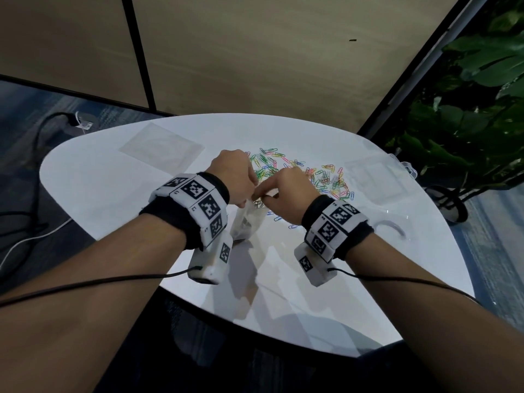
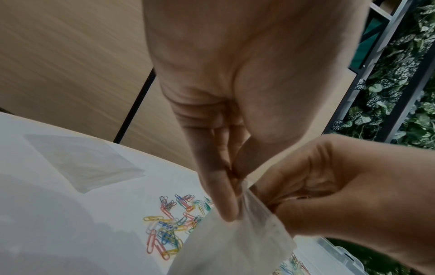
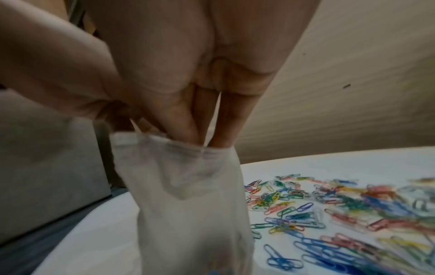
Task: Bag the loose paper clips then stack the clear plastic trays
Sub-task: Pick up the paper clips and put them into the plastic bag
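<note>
A small translucent bag (image 1: 246, 222) (image 2: 235, 245) (image 3: 188, 195) hangs upright over the white table's middle. My left hand (image 1: 249, 199) (image 2: 231, 204) pinches its rim between thumb and fingers. My right hand (image 1: 263, 194) (image 3: 200, 137) has its bunched fingertips dipped into the bag's mouth; a reddish sliver between them looks like a clip. Loose coloured paper clips (image 1: 312, 174) (image 2: 167, 232) (image 3: 341, 214) lie scattered just beyond and right of the hands. A clear plastic tray (image 1: 377, 180) (image 2: 341, 256) sits at the table's right.
A flat pile of clear plastic (image 1: 161, 148) (image 2: 82, 163) lies at the far left of the round table (image 1: 113, 194). Another clear curved edge (image 1: 394, 226) shows near the right rim. A leafy plant (image 1: 467, 123) stands right; cables (image 1: 37, 165) run on the floor left.
</note>
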Tool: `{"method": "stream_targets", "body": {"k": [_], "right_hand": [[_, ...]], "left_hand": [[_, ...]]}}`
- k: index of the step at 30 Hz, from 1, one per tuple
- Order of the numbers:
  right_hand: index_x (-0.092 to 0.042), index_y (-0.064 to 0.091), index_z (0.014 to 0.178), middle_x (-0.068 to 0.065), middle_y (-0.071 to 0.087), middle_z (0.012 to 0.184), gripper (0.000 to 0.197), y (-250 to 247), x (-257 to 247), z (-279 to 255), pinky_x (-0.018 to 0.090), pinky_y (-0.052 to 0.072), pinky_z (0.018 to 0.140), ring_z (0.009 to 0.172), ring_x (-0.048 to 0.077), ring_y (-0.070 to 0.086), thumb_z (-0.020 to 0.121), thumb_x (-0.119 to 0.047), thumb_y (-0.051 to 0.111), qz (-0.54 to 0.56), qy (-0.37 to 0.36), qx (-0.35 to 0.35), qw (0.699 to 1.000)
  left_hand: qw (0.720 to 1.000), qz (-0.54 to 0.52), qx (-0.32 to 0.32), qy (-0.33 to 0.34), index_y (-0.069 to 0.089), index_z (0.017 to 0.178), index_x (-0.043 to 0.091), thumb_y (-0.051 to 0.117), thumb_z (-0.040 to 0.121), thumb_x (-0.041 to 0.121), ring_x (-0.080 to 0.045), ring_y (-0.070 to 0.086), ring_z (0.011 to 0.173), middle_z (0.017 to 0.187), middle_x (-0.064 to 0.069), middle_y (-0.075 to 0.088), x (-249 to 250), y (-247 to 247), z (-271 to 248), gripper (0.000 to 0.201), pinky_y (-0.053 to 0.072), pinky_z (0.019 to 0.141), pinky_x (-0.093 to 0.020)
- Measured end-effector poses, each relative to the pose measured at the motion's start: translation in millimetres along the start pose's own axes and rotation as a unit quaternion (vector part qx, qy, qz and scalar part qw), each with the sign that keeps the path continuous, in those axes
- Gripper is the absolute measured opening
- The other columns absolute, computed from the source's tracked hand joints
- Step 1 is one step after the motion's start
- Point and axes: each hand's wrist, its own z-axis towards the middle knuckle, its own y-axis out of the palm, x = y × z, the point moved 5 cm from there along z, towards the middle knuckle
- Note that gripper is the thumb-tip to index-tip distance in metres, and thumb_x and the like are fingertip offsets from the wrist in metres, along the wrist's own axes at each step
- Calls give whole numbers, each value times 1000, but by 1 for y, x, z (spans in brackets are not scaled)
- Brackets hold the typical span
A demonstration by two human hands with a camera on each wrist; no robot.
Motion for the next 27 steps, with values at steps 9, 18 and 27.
{"method": "stream_targets", "body": {"k": [9,18,27], "right_hand": [[-21,66,121,1,65,126,32,8,116,6,34,46,104,116,18,60,90,-16,64,-60,228,-50,970],[-16,59,124,10,53,124,39,87,123,19,40,51,93,113,32,55,88,-3,54,-225,122,-96,962],[-11,78,88,5,74,91,12,54,143,17,24,54,81,86,20,67,85,-9,67,-110,231,-18,967]], "left_hand": [[999,-8,21,-29,74,91,9,58,95,5,-31,77,70,67,-5,67,-18,-15,1,17,65,76,-43],[1000,4,8,-15,76,94,8,62,91,1,-33,77,77,79,-14,75,-18,-14,1,16,64,78,-43],[1000,9,0,-16,75,88,10,66,89,1,-34,76,80,82,-14,76,-21,-12,3,12,64,78,-44]]}}
